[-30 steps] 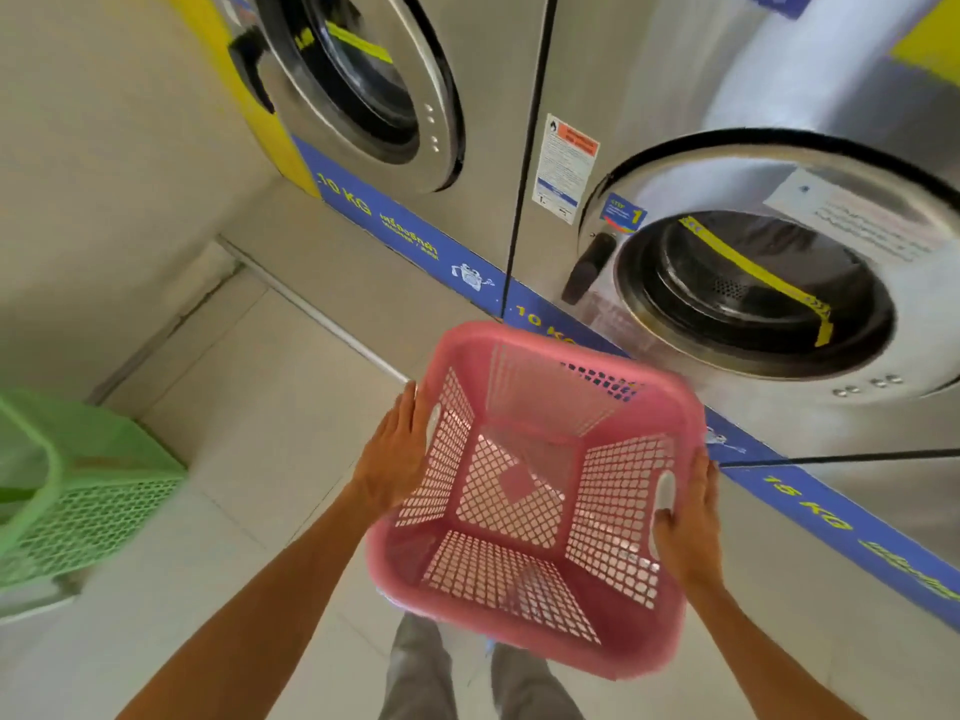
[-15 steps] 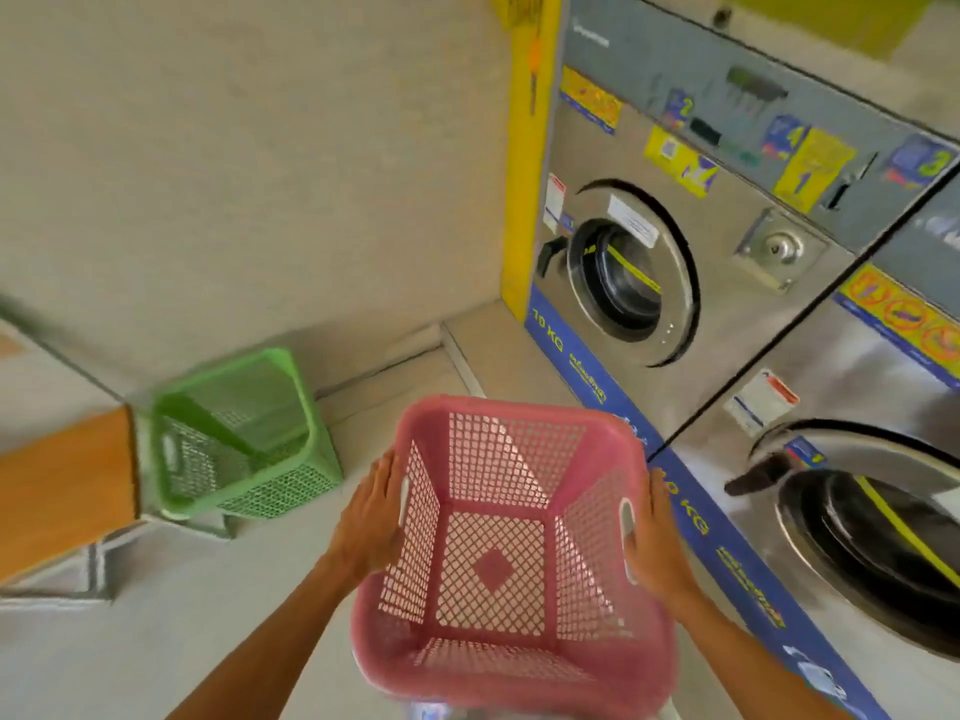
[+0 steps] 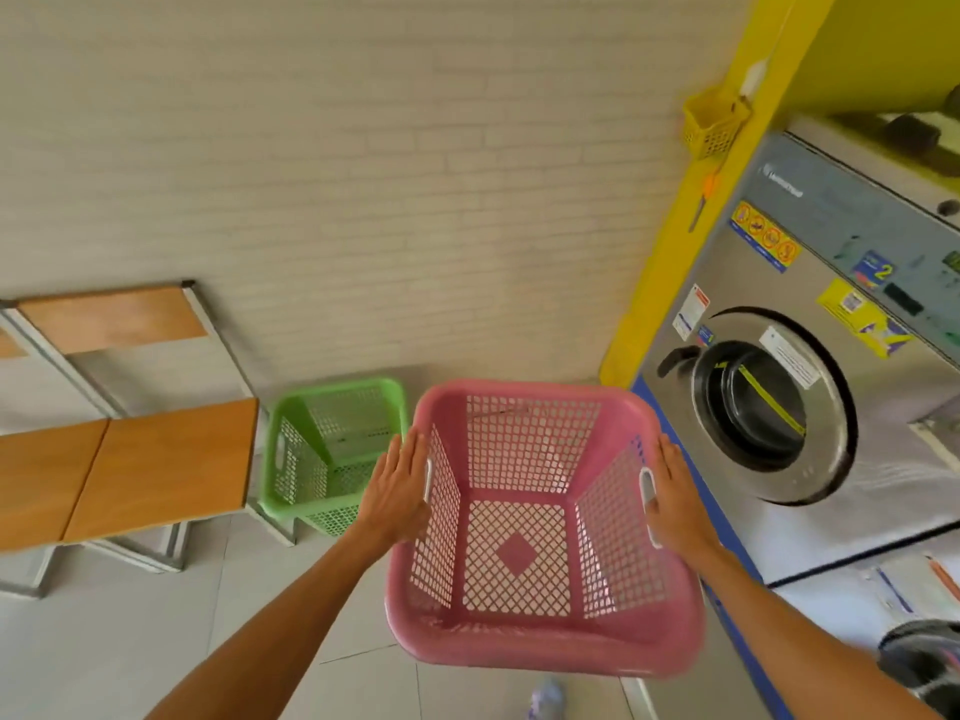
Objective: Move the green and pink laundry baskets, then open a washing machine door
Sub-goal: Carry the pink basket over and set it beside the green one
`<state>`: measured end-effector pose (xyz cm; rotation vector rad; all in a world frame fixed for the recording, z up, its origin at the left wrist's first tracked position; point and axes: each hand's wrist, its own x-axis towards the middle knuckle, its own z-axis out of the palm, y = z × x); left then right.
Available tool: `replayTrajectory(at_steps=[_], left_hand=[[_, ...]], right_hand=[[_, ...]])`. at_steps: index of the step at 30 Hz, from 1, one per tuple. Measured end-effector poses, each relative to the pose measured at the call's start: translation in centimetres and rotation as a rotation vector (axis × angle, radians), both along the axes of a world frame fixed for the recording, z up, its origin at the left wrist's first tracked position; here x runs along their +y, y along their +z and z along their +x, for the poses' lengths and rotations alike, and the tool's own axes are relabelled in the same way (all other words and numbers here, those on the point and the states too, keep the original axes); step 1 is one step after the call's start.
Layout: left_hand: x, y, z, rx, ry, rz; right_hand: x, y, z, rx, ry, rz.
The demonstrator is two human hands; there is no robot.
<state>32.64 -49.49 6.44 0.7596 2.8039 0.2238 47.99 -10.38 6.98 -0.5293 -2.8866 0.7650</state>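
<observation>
I carry an empty pink laundry basket in front of me, above the floor. My left hand presses flat on its left side by the handle slot, and my right hand grips its right side. The empty green laundry basket stands on the floor against the wall, just left of the pink one and beside the bench. A steel washing machine is on the right, its round door shut, with a black handle on the door's left edge.
A wooden bench with a metal frame runs along the left wall. A small yellow basket hangs on the yellow pillar. A second machine's door shows at the lower right. My shoe is on the tiled floor.
My view has swung left and upward, from the machines toward the wall corner. The pink basket stays in both hands and now sits close beside the green basket.
</observation>
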Motion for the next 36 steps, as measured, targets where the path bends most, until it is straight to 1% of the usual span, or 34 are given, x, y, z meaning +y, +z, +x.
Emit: replayTrajectory(at_steps=[5, 11, 17, 20, 22, 25, 29, 32, 36], left_hand=[[0.2, 0.7, -4.8, -0.009, 0.046, 0.023], [2.7, -0.8, -12.0, -0.023, 0.131, 0.037], [7.3, -4.3, -19.7, -0.076, 0.263, 0.014], [9.2, -6.2, -22.7, -0.082, 0.294, -0.015], [10.4, -7.5, -24.6, -0.124, 0.324, -0.011], [11.7, -10.7, -27.3, -0.128, 0.314, -0.034], [13.1, -17.6, -30.9, -0.142, 0.315, -0.064], [13.3, -23.7, -32.7, -0.147, 0.322, -0.078], [12.9, -30.9, -34.9, -0.183, 0.329, -0.105]], right_hand=[[0.7, 0.4, -6.9, 0.012, 0.055, 0.015], [4.2, 0.4, -17.8, 0.015, 0.134, 0.005], [9.5, -3.1, -31.1, -0.04, 0.268, 0.005], [11.5, -5.8, -34.9, -0.048, 0.299, 0.02], [12.6, -7.7, -37.2, -0.039, 0.312, 0.03], [14.4, -12.1, -39.6, -0.074, 0.286, 0.033], [15.5, -19.9, -42.3, -0.119, 0.259, 0.072], [15.1, -25.2, -43.9, -0.091, 0.218, 0.059], [14.4, -32.5, -46.7, -0.116, 0.234, 0.072]])
